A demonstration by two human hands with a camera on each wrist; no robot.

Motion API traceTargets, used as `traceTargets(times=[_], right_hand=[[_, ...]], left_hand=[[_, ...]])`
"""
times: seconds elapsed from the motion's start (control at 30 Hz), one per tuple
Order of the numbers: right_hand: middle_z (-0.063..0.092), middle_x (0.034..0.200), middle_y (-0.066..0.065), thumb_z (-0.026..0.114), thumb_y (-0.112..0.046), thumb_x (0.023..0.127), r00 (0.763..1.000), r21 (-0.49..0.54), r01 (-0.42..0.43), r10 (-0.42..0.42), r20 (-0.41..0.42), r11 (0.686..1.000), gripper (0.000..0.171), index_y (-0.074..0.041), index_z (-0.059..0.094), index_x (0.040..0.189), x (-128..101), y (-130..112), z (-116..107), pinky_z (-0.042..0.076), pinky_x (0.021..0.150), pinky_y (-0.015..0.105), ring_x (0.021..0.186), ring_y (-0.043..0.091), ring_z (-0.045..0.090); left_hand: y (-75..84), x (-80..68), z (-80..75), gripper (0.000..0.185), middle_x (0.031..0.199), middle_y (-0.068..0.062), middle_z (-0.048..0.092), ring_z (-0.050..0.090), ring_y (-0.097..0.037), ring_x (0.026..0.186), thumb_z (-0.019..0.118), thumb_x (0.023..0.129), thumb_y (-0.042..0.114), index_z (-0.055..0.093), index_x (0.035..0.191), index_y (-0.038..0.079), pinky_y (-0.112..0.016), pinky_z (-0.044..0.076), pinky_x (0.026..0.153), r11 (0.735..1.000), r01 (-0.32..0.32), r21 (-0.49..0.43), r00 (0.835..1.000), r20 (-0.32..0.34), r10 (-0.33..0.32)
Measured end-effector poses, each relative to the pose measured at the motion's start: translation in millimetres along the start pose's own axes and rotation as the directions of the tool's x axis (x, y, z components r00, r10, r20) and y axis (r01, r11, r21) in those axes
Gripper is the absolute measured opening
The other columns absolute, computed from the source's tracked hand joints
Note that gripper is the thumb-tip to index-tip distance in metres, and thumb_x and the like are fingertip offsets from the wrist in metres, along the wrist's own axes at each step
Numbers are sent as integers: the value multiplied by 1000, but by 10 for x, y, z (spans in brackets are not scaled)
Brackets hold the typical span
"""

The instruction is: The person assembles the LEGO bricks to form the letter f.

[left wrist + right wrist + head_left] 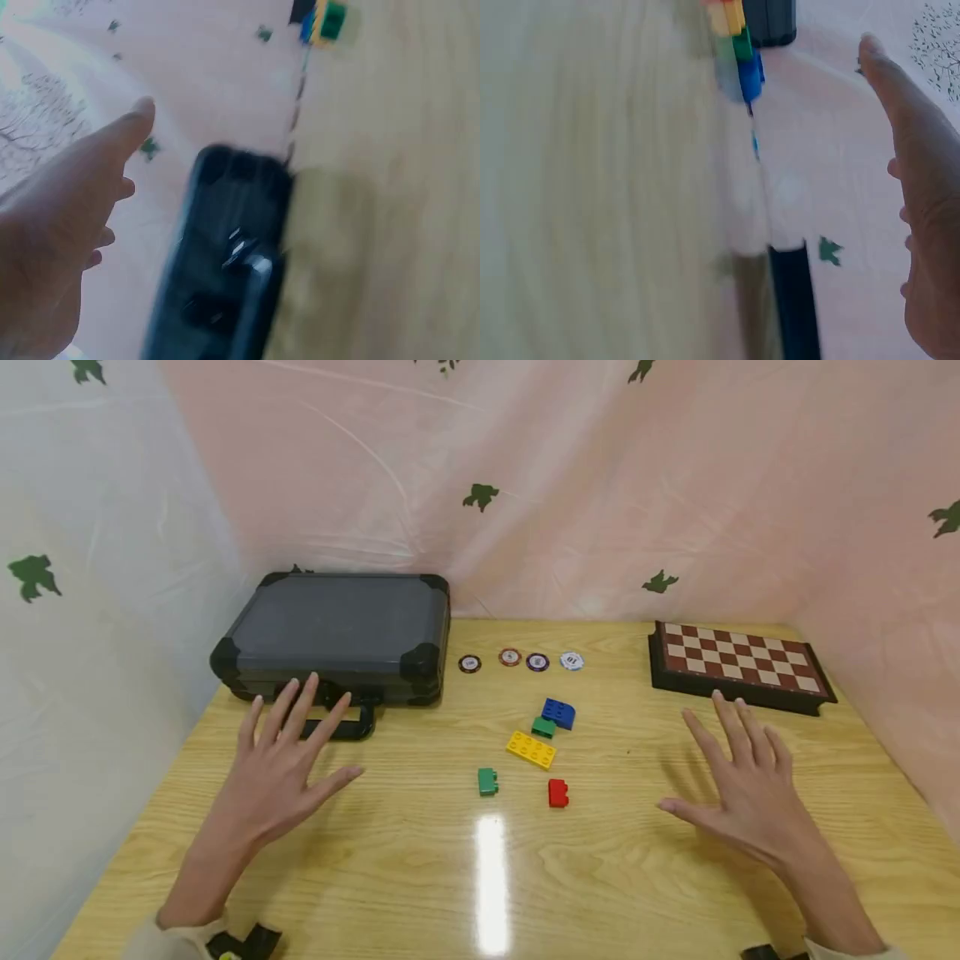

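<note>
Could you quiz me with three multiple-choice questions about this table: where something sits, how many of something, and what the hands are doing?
1. Where is the chessboard?
A. far right of the table
B. on the black case
C. under the left hand

2. How many poker chips lie in the row?
A. two
B. four
C. seven

3. What state are the hands in?
A. both holding bricks
B. both open, fingers spread, holding nothing
C. one gripping the case handle

Answers: 1 A, it sits at the far right corner, beyond the right hand. 2 B, four chips lie beside the black case. 3 B, the left hand and the right show straight fingers, and the bricks lie untouched between them.
</note>
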State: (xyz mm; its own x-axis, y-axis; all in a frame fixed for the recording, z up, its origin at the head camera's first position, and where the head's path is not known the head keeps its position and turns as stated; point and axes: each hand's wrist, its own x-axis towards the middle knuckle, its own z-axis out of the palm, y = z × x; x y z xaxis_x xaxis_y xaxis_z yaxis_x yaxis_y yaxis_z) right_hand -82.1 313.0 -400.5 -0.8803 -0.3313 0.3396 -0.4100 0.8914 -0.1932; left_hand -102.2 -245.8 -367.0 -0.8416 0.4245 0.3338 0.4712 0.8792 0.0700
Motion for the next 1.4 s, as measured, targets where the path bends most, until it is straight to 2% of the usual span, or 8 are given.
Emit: traceTargets(times=[0.13, 0.3, 0.43, 0.53, 0.63, 0.83, 1.0, 1.4], right_hand=[[24, 166, 18, 82, -48, 84, 998, 128, 58, -61, 23, 990, 100, -18, 31, 163, 59, -112, 176, 21, 106, 73, 147, 46, 24], [50, 147, 11, 85, -31, 86, 995, 276, 73, -88, 44, 958, 77, -13, 49, 152, 98, -293, 437, 36, 103, 62, 133, 35, 45], [57, 139, 4, 85, -25, 87, 992, 358, 100, -120, 35, 928, 64, -13, 57, 144, 135, -459, 608, 42, 101, 54, 127, 26, 50], [58, 137, 2, 84, -25, 88, 989, 394, 120, -146, 36, 911, 59, -14, 60, 141, 185, -564, 698, 42, 102, 53, 126, 24, 51], [59, 136, 0, 83, -27, 89, 986, 412, 131, -162, 41, 902, 56, -15, 61, 139, 232, -638, 750, 41, 102, 54, 126, 23, 50], [60, 135, -1, 81, -29, 92, 984, 417, 140, -172, 39, 898, 51, -14, 64, 137, 291, -720, 784, 44, 101, 52, 124, 21, 51], [61, 132, -2, 81, -27, 91, 984, 424, 146, -174, 28, 894, 46, -15, 66, 133, 309, -737, 803, 44, 100, 49, 122, 19, 51], [61, 126, -2, 82, -24, 91, 981, 411, 177, -196, 3, 894, 37, -17, 70, 124, 320, -746, 843, 44, 96, 46, 116, 19, 52]], left_hand=[[221, 55, 193, 75, 166, -21, 25, 26, -44, 149, 57, 102, 57, 39, 160, 14, -66, 22, 114, 986, -50, -160, 997, 46, 58], [573, 142, 456, 71, 154, -19, 45, 43, -41, 139, 70, 99, 42, 44, 156, 9, -64, 37, 107, 921, -51, -386, 991, 98, 96], [777, 231, 620, 67, 150, -10, 50, 45, -32, 138, 68, 100, 43, 46, 156, 13, -57, 39, 109, 864, 12, -504, 979, 181, 92], [865, 296, 715, 65, 150, -7, 50, 44, -28, 139, 67, 101, 43, 46, 155, 15, -54, 38, 111, 838, 46, -544, 968, 232, 97], [914, 349, 812, 62, 147, -7, 52, 45, -27, 138, 68, 100, 41, 49, 153, 15, -53, 37, 112, 824, 45, -565, 967, 233, 107], [972, 410, 995, 55, 140, -6, 58, 48, -25, 132, 69, 100, 37, 55, 147, 13, -53, 36, 111, 815, -19, -579, 976, 166, 140], [1023, 464, 1068, 50, 134, -5, 62, 52, -23, 125, 72, 98, 35, 62, 140, 10, -51, 38, 108, 828, -83, -554, 981, 100, 165], [1073, 518, 1138, 36, 119, -2, 65, 55, -20, 110, 76, 96, 30, 69, 125, 11, -47, 43, 99, 824, -90, -560, 988, 56, 146]])
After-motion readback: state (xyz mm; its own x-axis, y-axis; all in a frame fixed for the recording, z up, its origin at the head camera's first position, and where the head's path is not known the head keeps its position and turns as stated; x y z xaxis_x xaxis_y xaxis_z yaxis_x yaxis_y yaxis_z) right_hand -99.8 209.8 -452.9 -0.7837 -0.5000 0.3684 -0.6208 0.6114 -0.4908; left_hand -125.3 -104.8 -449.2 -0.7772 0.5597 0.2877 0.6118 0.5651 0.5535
